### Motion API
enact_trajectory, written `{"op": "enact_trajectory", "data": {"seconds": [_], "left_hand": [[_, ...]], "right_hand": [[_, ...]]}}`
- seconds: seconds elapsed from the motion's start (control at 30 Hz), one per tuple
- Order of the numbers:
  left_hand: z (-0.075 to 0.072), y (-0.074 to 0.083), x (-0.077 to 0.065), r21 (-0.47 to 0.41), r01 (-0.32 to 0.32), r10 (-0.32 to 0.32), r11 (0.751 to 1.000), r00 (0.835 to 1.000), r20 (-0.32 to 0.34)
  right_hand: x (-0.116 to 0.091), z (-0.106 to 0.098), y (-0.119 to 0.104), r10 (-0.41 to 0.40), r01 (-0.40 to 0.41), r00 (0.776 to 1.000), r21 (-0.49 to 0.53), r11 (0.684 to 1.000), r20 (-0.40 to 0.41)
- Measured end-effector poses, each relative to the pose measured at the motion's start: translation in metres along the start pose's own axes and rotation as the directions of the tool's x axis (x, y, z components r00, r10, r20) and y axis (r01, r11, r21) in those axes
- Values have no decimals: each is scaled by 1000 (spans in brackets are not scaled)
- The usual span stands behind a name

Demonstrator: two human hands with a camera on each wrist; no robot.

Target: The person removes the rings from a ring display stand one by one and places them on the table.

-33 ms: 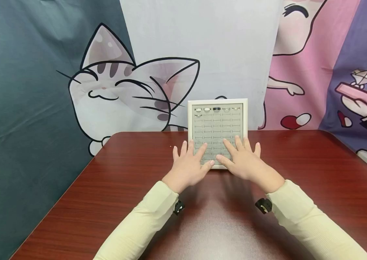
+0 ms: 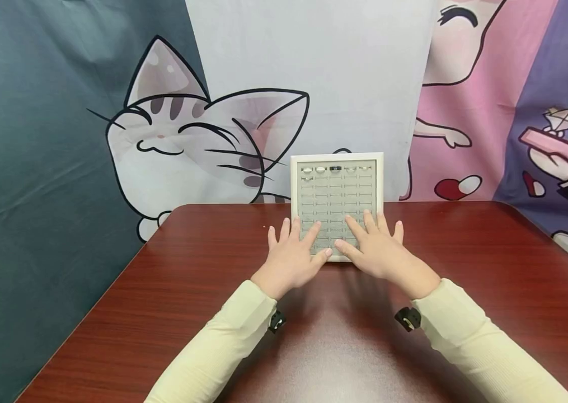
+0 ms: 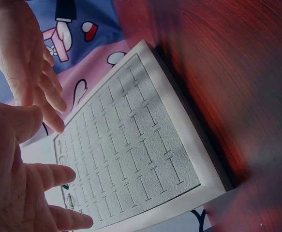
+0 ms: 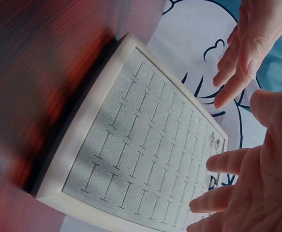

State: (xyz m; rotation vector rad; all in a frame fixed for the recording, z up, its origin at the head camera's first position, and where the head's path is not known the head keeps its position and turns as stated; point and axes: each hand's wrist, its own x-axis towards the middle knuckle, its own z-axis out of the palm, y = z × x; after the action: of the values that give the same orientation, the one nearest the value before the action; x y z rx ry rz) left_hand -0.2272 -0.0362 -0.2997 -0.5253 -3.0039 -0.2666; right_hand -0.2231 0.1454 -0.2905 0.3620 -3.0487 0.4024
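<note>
A ring display board point(image 2: 336, 196) with a pale frame and a grey slotted pad stands upright on the table. Several rings sit along its top row, among them a black ring point(image 2: 335, 168) in the middle. One silvery ring point(image 2: 306, 179) is at the left of the second row. My left hand point(image 2: 291, 260), its fingers spread, is held before the board's lower left part. My right hand point(image 2: 381, 252) is likewise spread before the lower right. Both wrist views show the fingers apart from the pad, holding nothing. Most lower slots visible there hold no ring.
The dark red wooden table point(image 2: 188, 263) stretches out on both sides of the board. Behind its far edge hangs a printed cloth backdrop point(image 2: 369, 73) with a cartoon cat. Black straps with small devices point(image 2: 408, 319) hang at both wrists.
</note>
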Motion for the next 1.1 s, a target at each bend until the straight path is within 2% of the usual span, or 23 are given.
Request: {"op": "enact_trajectory", "data": {"seconds": [0.13,0.23,0.3,0.33,0.37,0.4,0.43,0.47,0.5,0.57,0.63,0.67,0.7,0.73,0.77,0.83,0.9,1.0,1.1], "left_hand": [[-1,-1,-1,-4,-4,4,1000,1000,-10],[0,-6,2,-52,-28,24,998,996,-87],[1,-12,7,-139,-52,25,989,982,-186],[2,-17,11,-200,-68,17,977,969,-246],[3,-21,16,-277,-85,-2,957,954,-301],[4,-25,21,-365,-98,-36,926,938,-344],[6,-30,27,-457,-112,-79,882,922,-380],[8,-34,35,-554,-127,-129,823,908,-399],[11,-39,42,-649,-136,-180,748,900,-397],[17,-49,56,-812,-141,-280,567,894,-351],[24,-59,68,-915,-129,-347,383,898,-272],[27,-64,73,-944,-115,-365,309,902,-229],[30,-68,77,-964,-98,-370,247,910,-187],[32,-72,80,-977,-78,-368,199,918,-148],[35,-76,83,-984,-53,-358,167,927,-111],[39,-81,88,-990,-12,-321,139,946,-56],[42,-84,91,-991,26,-268,132,963,-10],[44,-87,96,-987,52,-198,153,980,21],[45,-87,99,-982,59,-156,179,987,31]], "right_hand": [[0,0,0,-10,10,1000,-3,1000,-9],[5,0,0,-60,62,995,24,998,-76],[11,-1,1,-114,124,982,65,990,-150],[15,-3,1,-140,159,972,88,983,-190],[20,-4,2,-162,190,959,107,976,-231],[26,-6,1,-177,217,946,127,968,-271],[33,-7,1,-184,238,934,149,960,-305],[39,-9,-1,-182,250,926,175,952,-331],[47,-11,-3,-180,264,915,198,944,-361],[63,-12,-8,-165,283,896,244,928,-411],[80,-13,-15,-152,306,879,290,907,-452],[88,-12,-18,-144,314,871,308,898,-470],[95,-11,-21,-136,323,861,321,890,-489],[101,-11,-24,-121,323,856,337,884,-502],[107,-10,-26,-106,324,849,352,878,-517],[116,-8,-29,-74,321,834,371,871,-546],[123,-8,-30,-48,314,819,378,871,-572],[132,-7,-31,-33,316,799,373,872,-601],[138,-5,-33,-23,314,791,374,873,-611]]}}
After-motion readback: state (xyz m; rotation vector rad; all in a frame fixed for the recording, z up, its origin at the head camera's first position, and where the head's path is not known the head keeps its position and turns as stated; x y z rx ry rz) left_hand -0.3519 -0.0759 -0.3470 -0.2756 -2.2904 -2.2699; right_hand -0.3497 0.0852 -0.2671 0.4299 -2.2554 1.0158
